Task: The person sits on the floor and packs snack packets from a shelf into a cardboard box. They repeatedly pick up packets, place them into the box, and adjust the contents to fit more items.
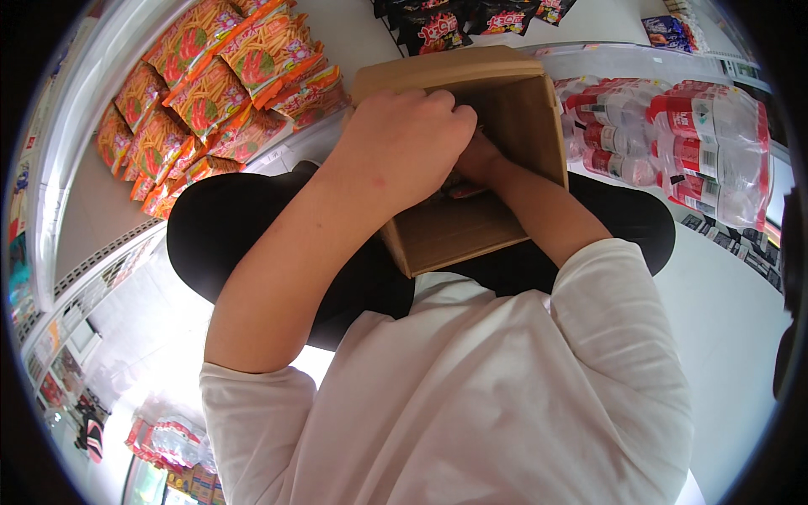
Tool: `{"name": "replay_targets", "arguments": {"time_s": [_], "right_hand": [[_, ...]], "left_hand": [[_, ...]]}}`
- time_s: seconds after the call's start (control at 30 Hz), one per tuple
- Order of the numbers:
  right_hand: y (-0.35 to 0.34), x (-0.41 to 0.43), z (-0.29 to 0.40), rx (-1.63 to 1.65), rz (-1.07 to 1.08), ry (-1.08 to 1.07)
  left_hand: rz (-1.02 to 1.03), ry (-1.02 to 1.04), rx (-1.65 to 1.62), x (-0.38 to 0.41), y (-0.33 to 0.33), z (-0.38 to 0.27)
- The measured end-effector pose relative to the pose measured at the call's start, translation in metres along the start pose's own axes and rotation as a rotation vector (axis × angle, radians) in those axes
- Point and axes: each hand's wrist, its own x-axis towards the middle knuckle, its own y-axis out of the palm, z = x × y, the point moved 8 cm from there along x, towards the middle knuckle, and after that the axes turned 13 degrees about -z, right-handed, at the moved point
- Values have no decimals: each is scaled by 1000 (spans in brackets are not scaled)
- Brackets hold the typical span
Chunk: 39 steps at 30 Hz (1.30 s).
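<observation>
An open cardboard box (549, 132) stands tilted in front of me, between my knees. My left hand (410, 139) is over its left side, back of the hand up and fingers curled. That hand hides the box's left wall, and I cannot see whether its fingers grip anything. My right hand (478, 158) reaches down inside the box, its fingers mostly hidden behind the left one. Small packaged items (464, 189) partly show at the bottom of the box, below my right hand.
Orange snack bags (208, 95) are piled on a shelf at the left. Black snack packets (439, 28) lie beyond the box. Shrink-wrapped bottles (694, 145) with red labels stand at the right. More wrapped bottles (177, 439) are at the lower left on the white floor (726, 341).
</observation>
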Motion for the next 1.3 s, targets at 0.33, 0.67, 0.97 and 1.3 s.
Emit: {"name": "replay_targets", "arguments": {"time_s": [0.33,0.67,0.97,1.3], "right_hand": [[-51,34,4,221,355,200],[-89,56,-6,345,509,336],[-67,36,20,206,440,238],[-54,67,-39,162,398,440]], "left_hand": [[-4,3,23,-2,-3,0],[152,59,58,-11,23,-7],[220,41,58,-13,25,-5],[157,-24,-5,-2,3,3]]}}
